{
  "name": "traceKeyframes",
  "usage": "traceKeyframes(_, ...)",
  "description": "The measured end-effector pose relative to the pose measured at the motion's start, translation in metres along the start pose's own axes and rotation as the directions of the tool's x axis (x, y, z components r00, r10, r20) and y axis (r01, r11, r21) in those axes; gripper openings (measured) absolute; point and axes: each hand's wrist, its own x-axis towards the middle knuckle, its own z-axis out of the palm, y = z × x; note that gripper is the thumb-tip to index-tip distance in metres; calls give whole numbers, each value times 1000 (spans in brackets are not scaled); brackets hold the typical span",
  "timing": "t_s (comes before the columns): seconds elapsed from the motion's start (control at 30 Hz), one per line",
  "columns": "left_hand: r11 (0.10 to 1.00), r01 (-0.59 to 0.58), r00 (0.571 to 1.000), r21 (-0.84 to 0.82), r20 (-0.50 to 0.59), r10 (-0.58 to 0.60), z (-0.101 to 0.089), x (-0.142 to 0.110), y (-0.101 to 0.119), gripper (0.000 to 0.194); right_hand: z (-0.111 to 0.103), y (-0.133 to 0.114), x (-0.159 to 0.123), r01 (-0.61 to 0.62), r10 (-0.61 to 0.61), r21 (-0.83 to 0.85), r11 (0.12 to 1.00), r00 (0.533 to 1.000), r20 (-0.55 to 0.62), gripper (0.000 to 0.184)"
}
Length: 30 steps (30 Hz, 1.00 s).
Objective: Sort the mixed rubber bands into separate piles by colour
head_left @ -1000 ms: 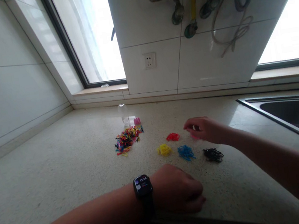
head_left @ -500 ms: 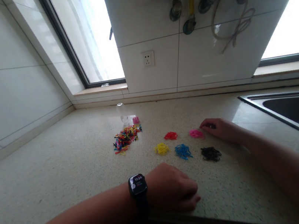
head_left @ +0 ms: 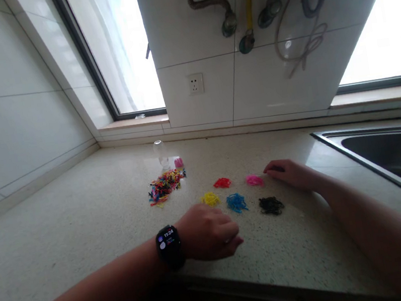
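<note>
Right of frame centre, best to move the right hand [head_left: 285,172], grip unclear, without scattering the pink pile [head_left: 254,180], with the left hand [head_left: 209,231] curled closed.

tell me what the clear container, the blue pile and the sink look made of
Clear container: smooth glass or plastic, see-through with a glinting top. Blue pile: probably rubber or soft plastic, judging by its thin, bendy strands; finish unclear. Sink: seemingly stainless steel, from its grey metallic sheen.
</note>
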Motion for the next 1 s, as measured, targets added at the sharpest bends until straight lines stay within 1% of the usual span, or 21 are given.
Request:
traceKeyframes(0.07,990,129,991,63,26,-131,-7,-4,-20,31,-1,-1,-1,-1,1,-3,1000,1000,1,34)
traceKeyframes(0.1,972,212,975,101,49,-218,-11,-7,-32,32,-1,-1,-1,-3,3,-4,1000,1000,3,34)
traceKeyframes(0.13,942,306,946,141,70,-317,-13,-11,-45,34,-2,-1,-1,-4,4,-4,1000,1000,5,34)
traceKeyframes(0.17,893,411,899,181,81,-430,-16,-16,-57,35,-2,-2,-1,-5,5,-6,1000,1000,9,34)
traceKeyframes(0.2,828,512,837,229,85,-541,-17,-21,-69,35,-3,-2,-1,-4,4,-8,1000,1000,12,33)
traceKeyframes(0.23,788,560,801,258,75,-594,-18,-27,-80,34,-3,-3,-1,-4,4,-9,1000,1000,15,33)
traceKeyframes(0.3,731,614,750,297,71,-658,-19,-39,-99,33,-4,-3,-1,-3,3,-12,1000,1000,25,33)
traceKeyframes(0.4,697,637,707,330,110,-698,-19,-53,-115,33,-4,-1,-1,-9,9,-12,1000,999,33,33)
traceKeyframes(0.47,697,632,696,339,147,-703,-19,-59,-121,31,-4,0,0,-3,3,-4,1000,999,34,33)
traceKeyframes(0.57,708,618,692,341,191,-696,-19,-62,-124,27,-4,1,0,4,-4,16,1000,999,35,32)
traceKeyframes(0.67,716,612,689,337,217,-691,-16,-62,-124,28,-4,0,0,-4,3,21,1000,1000,25,31)
traceKeyframes(0.77,721,606,690,338,229,-687,-13,-62,-124,29,-3,3,0,-9,9,23,1000,1000,16,31)
traceKeyframes(1.0,725,592,698,353,225,-680,-12,-60,-122,31,-1,13,4,-3,2,12,1000,999,38,34)
